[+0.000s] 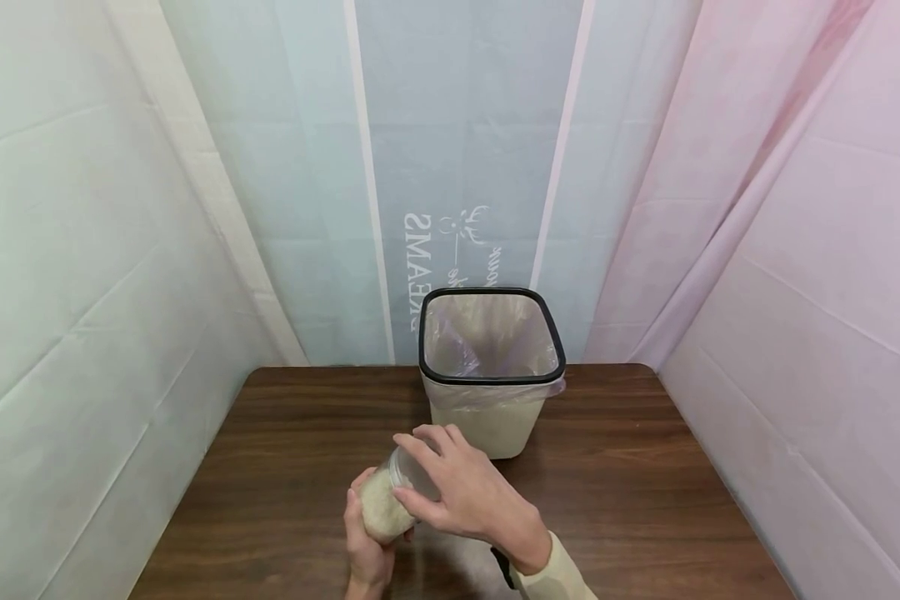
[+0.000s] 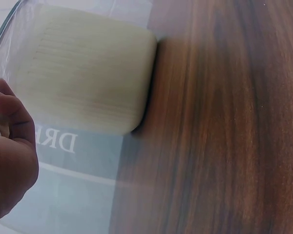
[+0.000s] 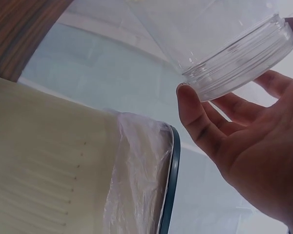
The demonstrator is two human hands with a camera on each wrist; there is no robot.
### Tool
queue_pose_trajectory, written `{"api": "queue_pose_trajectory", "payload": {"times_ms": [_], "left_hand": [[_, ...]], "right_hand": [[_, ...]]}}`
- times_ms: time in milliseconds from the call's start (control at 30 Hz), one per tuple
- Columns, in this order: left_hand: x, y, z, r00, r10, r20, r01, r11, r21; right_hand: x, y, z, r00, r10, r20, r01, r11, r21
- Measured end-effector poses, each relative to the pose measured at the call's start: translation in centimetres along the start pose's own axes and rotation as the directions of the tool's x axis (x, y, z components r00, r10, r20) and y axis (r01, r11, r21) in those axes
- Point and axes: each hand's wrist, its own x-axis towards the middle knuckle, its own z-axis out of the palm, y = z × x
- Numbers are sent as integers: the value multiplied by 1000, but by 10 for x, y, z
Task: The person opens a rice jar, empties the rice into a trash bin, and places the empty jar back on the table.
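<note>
A clear jar (image 1: 381,508) with pale, rice-like grains in its lower part is held tilted above the table. My left hand (image 1: 367,554) grips the jar's body from below and the left. Over its upper end, my right hand (image 1: 472,492) holds the clear ridged lid (image 3: 244,63) by its rim, thumb on one side and fingers on the other. The lid sits at the jar's mouth. In the left wrist view my left hand (image 2: 12,151) shows at the edge with its fingers curled, and the jar is mostly out of frame.
A cream trash bin (image 1: 487,429) with a black rim (image 1: 492,381) stands just beyond the hands on the dark wooden table (image 1: 300,467). A thin translucent bag (image 3: 136,165) lines it. Pale curtains (image 1: 465,125) enclose the table at the back and sides.
</note>
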Motion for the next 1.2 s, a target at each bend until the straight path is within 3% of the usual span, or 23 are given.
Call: {"api": "queue_pose_trajectory", "payload": {"times_ms": [200,400,700,833,1000,1200], "left_hand": [[3,0,1,1000,2,14,-2,1000,-11],[3,-2,3,999,-36,-24,35,999,-24],[3,-3,0,999,-33,5,33,999,-1],[3,-2,3,1000,-4,5,4,1000,10],[2,-3,7,997,81,16,-82,995,49],[0,-4,7,992,125,19,-126,991,37]], "right_hand": [[1,3,0,998,-50,-39,49,999,-23],[1,3,-3,1000,-23,4,23,1000,4],[0,5,-6,999,-28,36,27,999,42],[0,5,-8,997,33,76,-34,999,14],[0,3,-9,988,111,112,-107,993,-38],[1,0,-7,983,137,123,-133,990,-41]]}}
